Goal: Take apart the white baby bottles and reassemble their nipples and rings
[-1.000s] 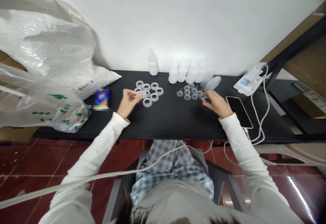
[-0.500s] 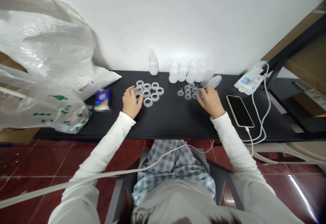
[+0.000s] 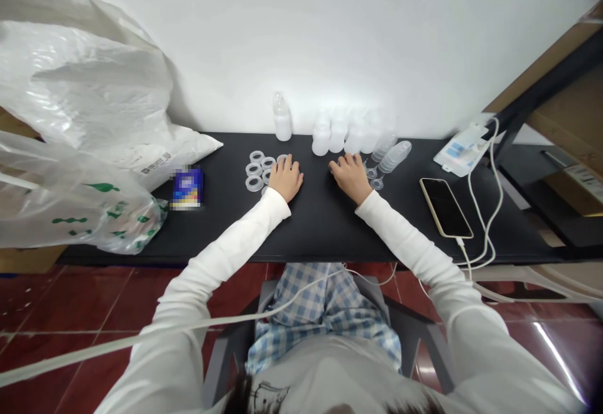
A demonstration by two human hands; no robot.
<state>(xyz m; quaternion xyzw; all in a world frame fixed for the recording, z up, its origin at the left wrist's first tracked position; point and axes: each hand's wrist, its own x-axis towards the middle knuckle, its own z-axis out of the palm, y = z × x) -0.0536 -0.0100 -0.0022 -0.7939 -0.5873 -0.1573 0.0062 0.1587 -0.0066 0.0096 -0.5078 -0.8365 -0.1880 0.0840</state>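
My left hand [image 3: 285,179] lies palm down over the right side of a group of clear plastic collar rings [image 3: 254,183], its fingers spread and partly covering them. My right hand [image 3: 351,177] rests on the small clear valve-like discs with thin stems [image 3: 372,173]; its fingers are bent and slightly apart, and it hides most of the discs. No held piece shows in either hand. Behind the right hand, several white translucent bottles [image 3: 321,141] stand in a cluster. Clear domed caps [image 3: 394,156] lie stacked to their right. One assembled bottle [image 3: 282,122] stands alone by the wall.
Large white plastic bags [image 3: 108,100] and a blue box [image 3: 187,186] occupy the left. At right are a phone [image 3: 446,208] on a charging cable [image 3: 499,181] and a white package [image 3: 461,148]. A dark shelf frame [image 3: 541,100] borders the table [image 3: 325,232].
My left hand has moved right across the rings, uncovering those on the left. My right hand has shifted left over the discs, leaving a few visible on its right.
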